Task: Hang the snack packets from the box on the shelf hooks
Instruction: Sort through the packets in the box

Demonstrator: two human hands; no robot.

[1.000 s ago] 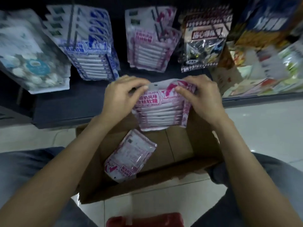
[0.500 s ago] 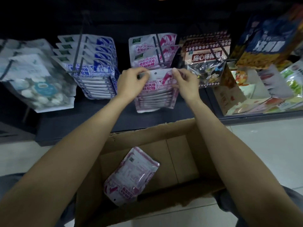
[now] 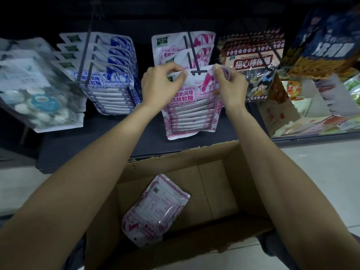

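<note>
pinching a glossy pink packet (image 3: 191, 106) at its top corners, left hand (image 3: 161, 84) and right hand (image 3: 229, 84).

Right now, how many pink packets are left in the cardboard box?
1. A single pink packet lies face down on the floor of the cardboard box, toward its left side. The near wall hides part of the floor, so another could be out of sight.
</note>
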